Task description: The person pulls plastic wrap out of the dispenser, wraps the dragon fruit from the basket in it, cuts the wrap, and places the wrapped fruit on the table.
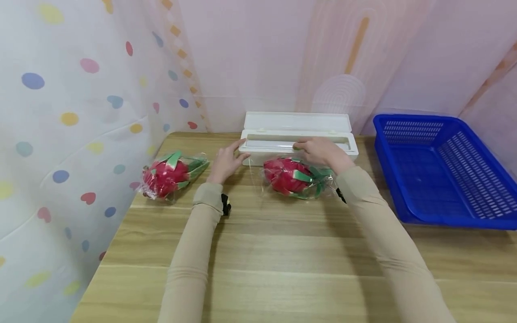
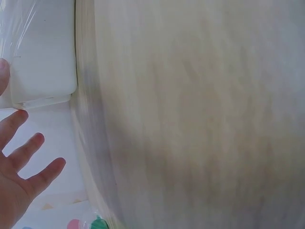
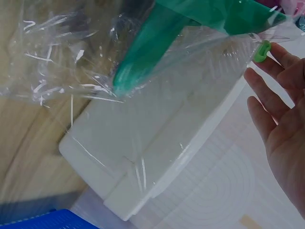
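Note:
A white cling-film dispenser box [image 1: 296,140] lies open at the back of the wooden table [image 1: 282,251]. My left hand [image 1: 227,160] rests at the box's left end with fingers spread and straight; the left wrist view shows the left hand [image 2: 21,162] beside the box corner [image 2: 43,62]. My right hand [image 1: 321,150] lies over the box's front edge, its fingers fairly straight. In the right wrist view the right hand [image 3: 281,109] has a fingertip at a small green slider [image 3: 259,51]. A film-wrapped dragon fruit [image 1: 292,176] sits just below the right hand, its green leaf [image 3: 152,43] under clear film.
A second wrapped dragon fruit [image 1: 167,176] lies at the table's left edge, next to a dotted curtain [image 1: 60,134]. A blue plastic basket [image 1: 436,170] stands on the right. A pale pink wall backs the table.

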{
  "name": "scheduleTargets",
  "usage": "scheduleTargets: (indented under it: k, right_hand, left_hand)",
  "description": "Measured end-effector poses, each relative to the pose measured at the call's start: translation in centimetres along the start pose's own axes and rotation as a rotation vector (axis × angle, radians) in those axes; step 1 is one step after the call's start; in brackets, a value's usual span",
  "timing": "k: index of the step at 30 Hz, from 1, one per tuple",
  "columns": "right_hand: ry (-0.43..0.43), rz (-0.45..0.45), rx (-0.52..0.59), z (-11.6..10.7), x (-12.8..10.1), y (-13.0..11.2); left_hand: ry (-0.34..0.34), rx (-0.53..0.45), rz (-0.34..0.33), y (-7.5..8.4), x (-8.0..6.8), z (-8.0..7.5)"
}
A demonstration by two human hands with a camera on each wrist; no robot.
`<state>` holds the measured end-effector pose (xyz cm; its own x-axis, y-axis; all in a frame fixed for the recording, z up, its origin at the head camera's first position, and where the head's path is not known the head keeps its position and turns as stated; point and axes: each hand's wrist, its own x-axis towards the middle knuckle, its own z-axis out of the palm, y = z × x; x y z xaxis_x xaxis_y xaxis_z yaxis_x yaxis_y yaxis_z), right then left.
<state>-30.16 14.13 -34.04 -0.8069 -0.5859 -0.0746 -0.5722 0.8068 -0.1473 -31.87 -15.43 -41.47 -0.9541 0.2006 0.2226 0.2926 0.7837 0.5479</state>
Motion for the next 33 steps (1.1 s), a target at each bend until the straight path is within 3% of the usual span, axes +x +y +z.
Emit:
scheduleTargets:
  k: [12, 21, 27, 33]
  right_hand:
    - [0.08, -0.015, -0.001, 0.7, -1.3, 0.8]
    - [0.123, -0.081, -0.007, 1.9, -1.2, 1.3]
    - [0.132, -0.034, -0.009, 2.1, -1.7, 1.6]
    - [0.209, 0.066, -0.002, 1.9, -4.6, 4.1]
  left_hand:
    - [-0.03, -0.004, -0.01, 0.3, 0.0, 0.4]
    - [-0.049, -0.014, 0.014, 0.3, 0.0, 0.4]
    - [-0.017, -0.004, 0.046, 0.3, 0.0, 0.6]
    - [-0.02, -0.023, 0.041, 0.2, -0.1, 0.4]
